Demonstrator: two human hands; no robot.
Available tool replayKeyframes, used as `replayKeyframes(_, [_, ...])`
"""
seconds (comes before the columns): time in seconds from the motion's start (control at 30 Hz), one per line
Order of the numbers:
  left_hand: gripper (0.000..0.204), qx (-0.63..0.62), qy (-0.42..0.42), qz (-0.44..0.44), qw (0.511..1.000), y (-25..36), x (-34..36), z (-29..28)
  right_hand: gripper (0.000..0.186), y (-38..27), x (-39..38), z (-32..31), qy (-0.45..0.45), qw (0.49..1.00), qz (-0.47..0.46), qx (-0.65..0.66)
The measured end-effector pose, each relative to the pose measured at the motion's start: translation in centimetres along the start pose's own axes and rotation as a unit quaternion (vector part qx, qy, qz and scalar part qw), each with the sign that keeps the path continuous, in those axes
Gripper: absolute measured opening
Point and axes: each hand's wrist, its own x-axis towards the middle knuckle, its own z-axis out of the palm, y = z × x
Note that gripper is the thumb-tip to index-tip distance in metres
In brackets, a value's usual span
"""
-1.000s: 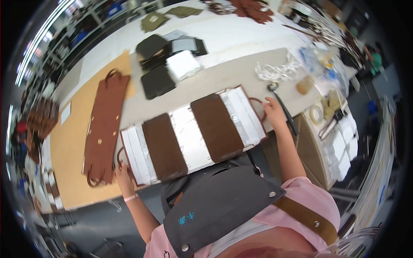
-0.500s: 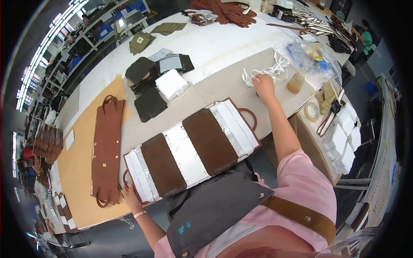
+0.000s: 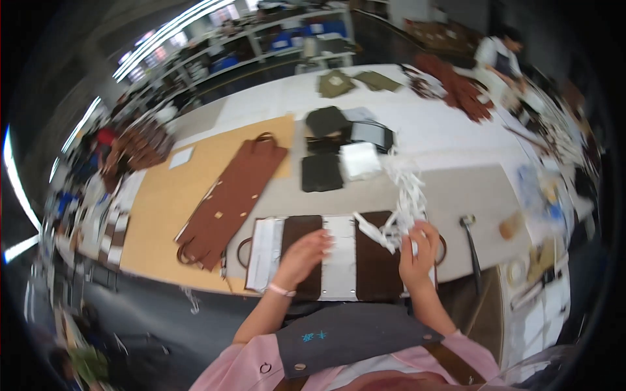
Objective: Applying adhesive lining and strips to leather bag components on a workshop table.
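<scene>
My right hand [image 3: 419, 257] is closed on a tangled bunch of white strips [image 3: 409, 189], which it holds up over the right part of an opened-out bag piece [image 3: 306, 274]. That piece lies at the table's front edge, with dark brown panels, a white middle band and a handle at each end. Over its left brown panel hovers my left hand [image 3: 306, 257], fingers stretched loosely toward the right and nothing visible in them. To the left lies a reddish-brown leather bag piece [image 3: 228, 199] with handles and small tan squares. Motion blurs the strips and fingertips somewhat.
A black-handled hammer [image 3: 471, 247] lies right of the bag piece, near a jar [image 3: 510, 225] of amber liquid. Black pieces [image 3: 321, 173] and a white stack [image 3: 360, 161] sit behind. Another person [image 3: 501, 62] stands at the far right of the table [image 3: 261, 91].
My right hand has lifted the white strips off the table and brought them over the bag piece. My left hand has left its left end and moved above it. The view has turned.
</scene>
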Motion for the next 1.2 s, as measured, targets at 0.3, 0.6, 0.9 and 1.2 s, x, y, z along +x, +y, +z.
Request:
replayKeyframes(0.3, [0.054,-0.052,-0.135,0.100,0.984,1.3,0.7,6.4,0.016,-5.4,-2.7,1.4,-0.246,0.943,0.055,0.220])
replayKeyframes(0.6, [0.054,0.351,0.035,0.344,0.870,2.3,-2.2,5.9,0.007,-7.3,-0.4,2.4,-0.272,0.769,0.365,0.449])
replayKeyframes(0.9, [0.038,0.327,0.059,0.264,0.905,3.3,-3.3,1.8,0.026,-4.3,4.6,-3.0,-0.210,0.548,0.400,0.704])
replayKeyframes(1.2, [0.046,-0.022,-0.204,0.077,0.976,5.7,-6.6,1.4,0.027,-3.8,7.9,-3.3,-0.095,0.530,0.369,0.757])
